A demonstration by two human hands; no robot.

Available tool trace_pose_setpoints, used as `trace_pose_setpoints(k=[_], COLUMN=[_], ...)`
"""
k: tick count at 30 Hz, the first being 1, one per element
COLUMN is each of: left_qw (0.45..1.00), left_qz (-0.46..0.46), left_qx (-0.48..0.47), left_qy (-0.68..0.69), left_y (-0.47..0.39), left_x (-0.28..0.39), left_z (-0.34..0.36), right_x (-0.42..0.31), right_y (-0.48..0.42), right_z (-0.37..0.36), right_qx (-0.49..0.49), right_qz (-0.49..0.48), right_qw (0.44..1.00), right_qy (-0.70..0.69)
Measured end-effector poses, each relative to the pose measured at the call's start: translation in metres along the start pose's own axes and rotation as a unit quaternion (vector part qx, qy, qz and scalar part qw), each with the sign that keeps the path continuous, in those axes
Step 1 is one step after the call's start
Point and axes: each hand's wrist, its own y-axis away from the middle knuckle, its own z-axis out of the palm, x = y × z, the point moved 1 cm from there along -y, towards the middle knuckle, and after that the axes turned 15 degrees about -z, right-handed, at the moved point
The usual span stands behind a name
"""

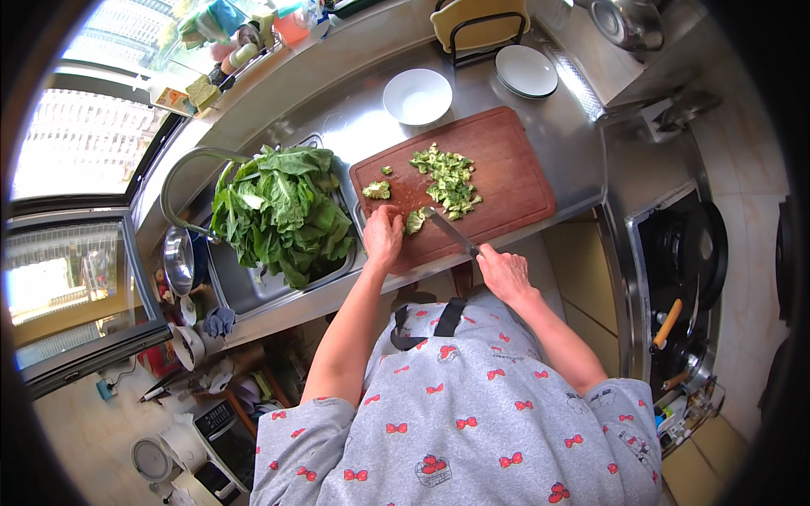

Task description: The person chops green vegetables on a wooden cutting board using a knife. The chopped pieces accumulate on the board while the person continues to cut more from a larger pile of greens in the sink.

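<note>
My right hand (505,273) grips the handle of a kitchen knife (452,230). The blade points up and left over a reddish-brown wooden cutting board (506,148), its tip beside a chunk of green vegetable (415,221). Just left of that chunk, my left hand (383,238) is at the board's left side with fingers bent; whether anything is under them is hidden. A heap of chopped green vegetable (452,180) lies mid-board. One larger piece (377,190) and a small bit (386,170) lie nearer the left edge.
Left of the board, leafy greens (285,209) overfill a steel sink (247,288) below a curved faucet (166,190). Behind the board stand a white bowl (417,96), stacked white plates (526,69) and a black rack (487,38). A stove (674,253) is at right.
</note>
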Motion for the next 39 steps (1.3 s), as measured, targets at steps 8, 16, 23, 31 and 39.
trace_pose_setpoints(k=[8,16,23,31,39], left_qw=[0.996,0.993,0.992,0.994,0.995], left_qz=[-0.012,-0.035,-0.025,-0.018,-0.021], left_qx=[-0.016,-0.013,-0.008,-0.005,0.008], left_qy=[-0.087,-0.111,-0.122,-0.109,-0.096], left_y=[0.015,0.016,0.011,0.012,0.013], left_x=[-0.001,0.017,0.011,0.008,0.003], left_z=[0.0,0.001,0.006,0.008,0.01], right_x=[0.0,-0.004,-0.004,-0.006,0.007], right_y=[-0.002,-0.002,-0.002,-0.014,-0.015], right_z=[0.011,0.017,0.016,0.02,0.031], right_qx=[0.044,0.008,-0.002,-0.016,0.034], right_qz=[-0.002,-0.046,-0.04,-0.033,-0.006], right_qw=[0.998,0.998,0.998,0.999,0.999], right_qy=[0.036,0.045,0.043,0.027,-0.002])
